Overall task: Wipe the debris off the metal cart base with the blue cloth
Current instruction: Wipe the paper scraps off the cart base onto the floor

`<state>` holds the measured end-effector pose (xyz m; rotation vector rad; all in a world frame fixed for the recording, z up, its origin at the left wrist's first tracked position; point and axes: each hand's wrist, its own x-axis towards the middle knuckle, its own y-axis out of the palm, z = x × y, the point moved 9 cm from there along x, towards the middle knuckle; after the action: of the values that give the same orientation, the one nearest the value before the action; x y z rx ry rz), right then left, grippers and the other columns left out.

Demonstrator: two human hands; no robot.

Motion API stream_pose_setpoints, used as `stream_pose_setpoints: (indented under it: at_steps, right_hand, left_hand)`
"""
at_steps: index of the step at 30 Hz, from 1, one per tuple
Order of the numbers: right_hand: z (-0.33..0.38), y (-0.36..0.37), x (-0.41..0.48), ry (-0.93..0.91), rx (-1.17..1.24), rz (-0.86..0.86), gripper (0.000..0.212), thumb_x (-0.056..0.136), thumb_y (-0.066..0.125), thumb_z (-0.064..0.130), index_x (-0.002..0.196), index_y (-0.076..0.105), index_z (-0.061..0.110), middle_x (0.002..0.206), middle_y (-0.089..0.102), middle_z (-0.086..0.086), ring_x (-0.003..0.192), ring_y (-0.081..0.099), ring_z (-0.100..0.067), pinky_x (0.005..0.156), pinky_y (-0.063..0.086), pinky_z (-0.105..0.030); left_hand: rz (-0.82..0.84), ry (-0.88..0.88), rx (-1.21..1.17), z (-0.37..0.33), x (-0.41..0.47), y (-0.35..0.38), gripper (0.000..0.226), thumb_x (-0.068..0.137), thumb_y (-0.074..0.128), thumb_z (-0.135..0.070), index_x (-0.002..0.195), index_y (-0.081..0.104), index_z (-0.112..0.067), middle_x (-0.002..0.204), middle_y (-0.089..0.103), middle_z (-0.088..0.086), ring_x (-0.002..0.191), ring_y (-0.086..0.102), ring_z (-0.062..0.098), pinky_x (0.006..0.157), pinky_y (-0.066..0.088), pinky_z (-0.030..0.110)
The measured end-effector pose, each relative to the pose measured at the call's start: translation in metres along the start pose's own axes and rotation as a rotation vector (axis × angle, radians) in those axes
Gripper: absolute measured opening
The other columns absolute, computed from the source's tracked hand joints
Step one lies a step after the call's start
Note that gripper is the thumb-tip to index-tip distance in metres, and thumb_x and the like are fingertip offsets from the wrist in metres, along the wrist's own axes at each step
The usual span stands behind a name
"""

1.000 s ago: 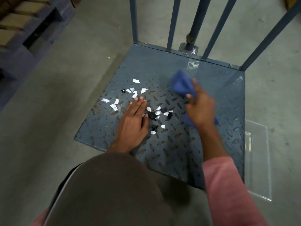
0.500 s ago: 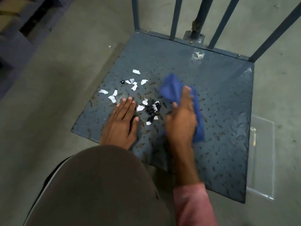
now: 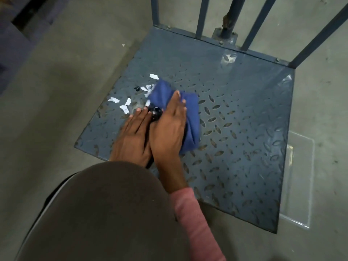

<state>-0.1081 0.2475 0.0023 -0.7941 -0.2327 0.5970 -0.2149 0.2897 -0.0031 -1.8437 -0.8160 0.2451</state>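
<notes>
The metal cart base (image 3: 244, 113) is a blue-grey tread plate lying flat on the floor. My right hand (image 3: 169, 127) presses the blue cloth (image 3: 190, 110) flat on the plate, left of centre. My left hand (image 3: 133, 134) lies flat on the plate, fingers together, touching the right hand's side. A small clump of black debris (image 3: 156, 112) sits squeezed between the two hands. White paper scraps (image 3: 124, 106) lie just left of the cloth, with one more white scrap (image 3: 153, 76) and a black bit (image 3: 136, 88) above it.
Upright cart bars (image 3: 201, 16) rise along the plate's far edge. A clear plastic tray (image 3: 299, 178) lies on the concrete floor beyond the plate's right edge. My knee in brown fabric (image 3: 105, 213) covers the plate's near left corner. Dark pallets (image 3: 17, 29) stand far left.
My right hand has swept the cloth leftward across the plate until it met my left hand. The scattered black and white bits between them are now gathered tight or covered by the cloth.
</notes>
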Motion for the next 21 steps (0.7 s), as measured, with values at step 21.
stream_pose_setpoints:
  at_steps: [21]
  right_hand:
    - [-0.007, -0.004, -0.007, -0.025, -0.118, 0.003, 0.063, 0.105, 0.038, 0.017, 0.16, 0.011, 0.002, 0.169, 0.009, -0.018, 0.157, 0.001, -0.035, 0.129, 0.004, -0.043]
  left_hand:
    - [-0.144, -0.101, 0.0, 0.017, -0.015, -0.011, 0.054, 0.099, 0.04, -0.02, 0.147, 0.056, -0.002, 0.159, 0.049, 0.013, 0.152, 0.041, 0.029, 0.125, 0.031, 0.05]
